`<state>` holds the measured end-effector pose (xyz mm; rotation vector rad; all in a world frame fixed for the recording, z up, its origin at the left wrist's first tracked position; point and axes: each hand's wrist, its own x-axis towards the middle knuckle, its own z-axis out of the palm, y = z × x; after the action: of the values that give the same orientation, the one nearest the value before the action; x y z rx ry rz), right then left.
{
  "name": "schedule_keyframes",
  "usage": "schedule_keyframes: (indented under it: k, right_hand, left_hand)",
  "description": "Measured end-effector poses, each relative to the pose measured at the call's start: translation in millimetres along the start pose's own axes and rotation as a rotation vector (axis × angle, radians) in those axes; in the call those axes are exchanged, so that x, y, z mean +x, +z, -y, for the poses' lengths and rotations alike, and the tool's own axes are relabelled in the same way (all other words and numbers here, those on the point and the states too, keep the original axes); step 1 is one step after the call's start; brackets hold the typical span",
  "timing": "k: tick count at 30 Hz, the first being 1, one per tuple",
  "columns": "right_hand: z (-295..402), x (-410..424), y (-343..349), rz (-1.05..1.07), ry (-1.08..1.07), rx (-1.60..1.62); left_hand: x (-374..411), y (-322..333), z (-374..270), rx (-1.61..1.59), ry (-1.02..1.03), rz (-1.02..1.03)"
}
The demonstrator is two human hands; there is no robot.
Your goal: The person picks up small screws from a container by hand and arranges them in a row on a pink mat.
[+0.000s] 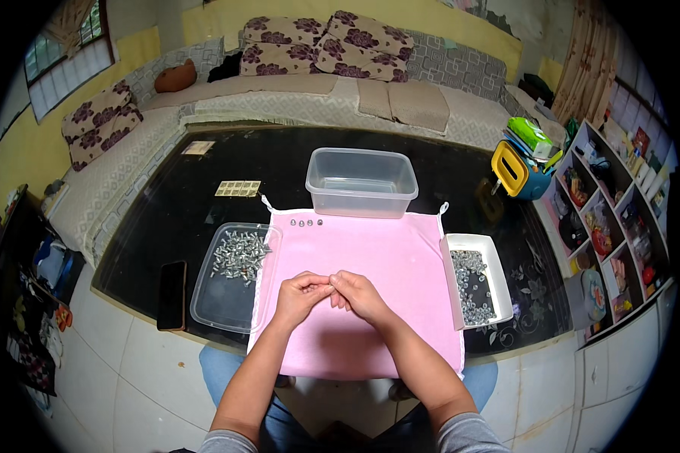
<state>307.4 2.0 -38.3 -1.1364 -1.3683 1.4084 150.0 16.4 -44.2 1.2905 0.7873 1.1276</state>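
My left hand [305,295] and my right hand [358,293] meet above a pink cloth [374,249] with white edging. Thumbs and fingertips are pinched together, and they hide whatever may lie between them. Left of the cloth, a clear plastic lid [221,308], overlapping its edge, carries a heap of metal screws [239,253]. To the right, a white box [498,272] holds many small metal nuts [476,311]. Several small metal fasteners [306,223] stand in a row near the cloth's far left corner. Beyond them, a translucent plastic container [362,201] rests at the cloth's far edge.
A black glossy table [147,243] bears a smartphone [171,294] at left and a printed card [237,188] farther back. A blue and yellow holder [515,172] with a tissue pack stands back right. Beside the table is a shelf unit [595,192]; a sofa [272,105] runs behind.
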Motion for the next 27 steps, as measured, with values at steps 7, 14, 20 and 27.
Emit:
schedule_keyframes:
  k: [7,14,20,27]
  right_hand:
    - [8,-1,-4,0.032,0.139,-0.033]
    - [8,1,-3,0.041,0.097,0.2]
    - [10,42,-32,-0.11,0.098,0.062]
    - [24,106,-42,-0.299,-0.198,-1.016]
  left_hand:
    - [-1,-1,-2,0.047,-0.018,-0.001]
    - [0,-3,1,0.172,0.116,-0.067]
    - [5,-7,12,0.13,0.121,-0.196]
    - [6,-6,10,0.304,0.148,-0.185]
